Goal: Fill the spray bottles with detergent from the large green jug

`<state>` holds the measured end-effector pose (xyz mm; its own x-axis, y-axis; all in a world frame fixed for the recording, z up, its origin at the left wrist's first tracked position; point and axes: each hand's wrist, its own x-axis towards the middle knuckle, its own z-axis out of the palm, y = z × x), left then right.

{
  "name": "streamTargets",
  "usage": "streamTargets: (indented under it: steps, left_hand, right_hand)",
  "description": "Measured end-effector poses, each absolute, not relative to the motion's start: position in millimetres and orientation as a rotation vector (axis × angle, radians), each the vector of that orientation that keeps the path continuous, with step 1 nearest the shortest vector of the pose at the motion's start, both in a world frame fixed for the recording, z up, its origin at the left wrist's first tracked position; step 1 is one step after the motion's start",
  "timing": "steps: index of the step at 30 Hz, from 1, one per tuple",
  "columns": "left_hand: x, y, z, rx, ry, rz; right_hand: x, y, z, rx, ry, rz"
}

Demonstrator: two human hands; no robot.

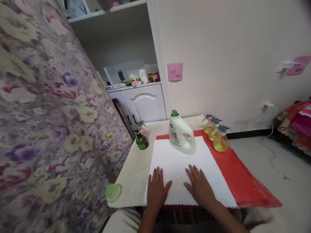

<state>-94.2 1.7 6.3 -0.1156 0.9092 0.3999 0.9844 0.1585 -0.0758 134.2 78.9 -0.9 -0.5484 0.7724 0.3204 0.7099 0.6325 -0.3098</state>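
Note:
My left hand and my right hand lie flat, fingers spread, on a white sheet that covers the near part of a small table. Neither hand holds anything. A white detergent jug with a green cap stands on the sheet's far edge, just beyond my fingertips. A red sheet lies under the white one and sticks out on the right.
Yellow spray bottles stand at the table's far right corner. A dark green bottle and a pink spray bottle stand far left. A green lid lies at the near left corner. Flowered fabric rises at the left; white cabinets behind.

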Motion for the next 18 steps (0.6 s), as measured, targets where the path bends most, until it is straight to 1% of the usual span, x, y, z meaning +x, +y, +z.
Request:
streamTargets:
  steps: [18]
  left_hand:
    - [-91.8,-3.0,5.5,-1.819,-2.148,-0.356]
  right_hand:
    - [137.7,78.7,-8.0,-1.145,-2.411,0.186]
